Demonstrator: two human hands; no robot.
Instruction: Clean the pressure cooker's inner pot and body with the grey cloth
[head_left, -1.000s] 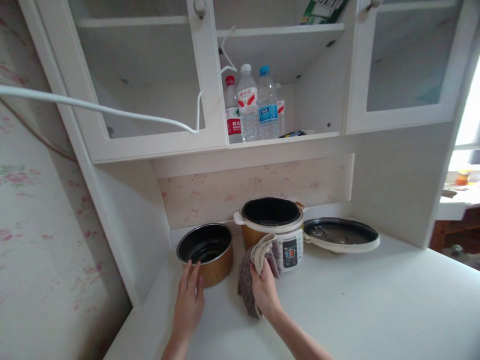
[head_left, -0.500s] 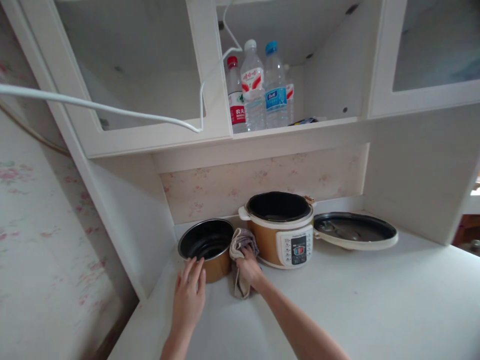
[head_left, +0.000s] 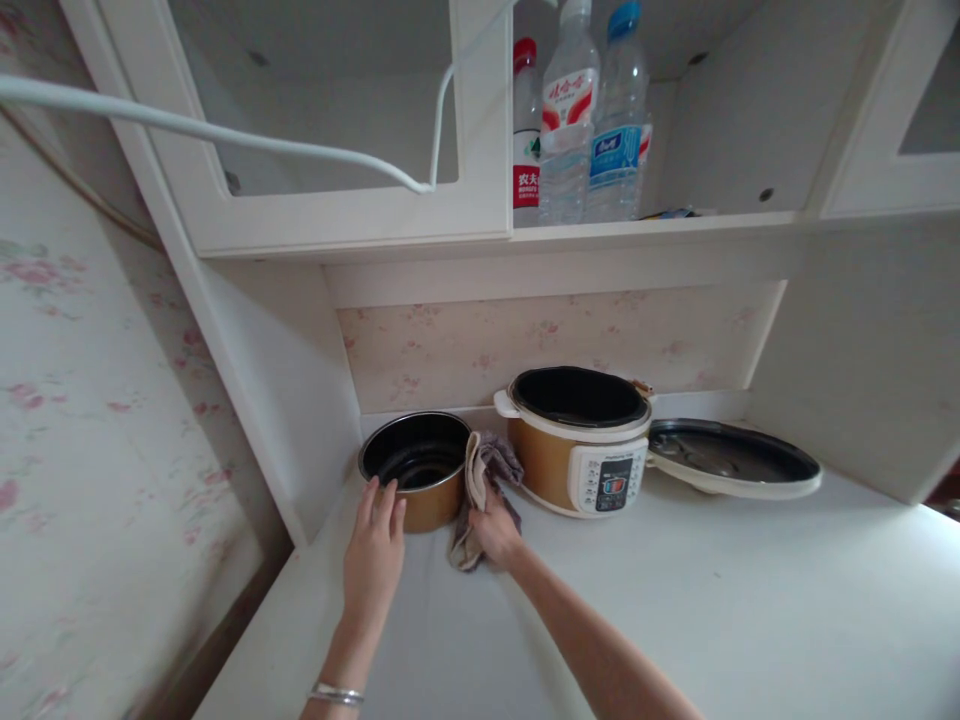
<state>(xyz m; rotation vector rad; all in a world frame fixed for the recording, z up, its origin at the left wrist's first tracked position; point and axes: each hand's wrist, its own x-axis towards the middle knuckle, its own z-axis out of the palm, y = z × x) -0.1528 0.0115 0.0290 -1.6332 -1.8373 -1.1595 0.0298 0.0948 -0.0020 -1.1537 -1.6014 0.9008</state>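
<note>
Inner pot (head_left: 417, 470) stands upright on the white table (head_left: 675, 590), at the back left corner, mouth up. Nearest the camera, the left hand (head_left: 373, 555) lies against the pot's near outer wall, fingers extended and apart, resting on the surface rather than clamped around it. Just right of it, the right hand (head_left: 495, 525) has its grip closed on a grey cloth (head_left: 480, 485), which is pressed against the pot's right side. The pot thus sits between both hands, directly ahead of the left. Farther back and right stands the cooker body (head_left: 581, 440), with its lid (head_left: 731, 458) beyond. Bottles (head_left: 581, 120) occupy the shelf above.
</note>
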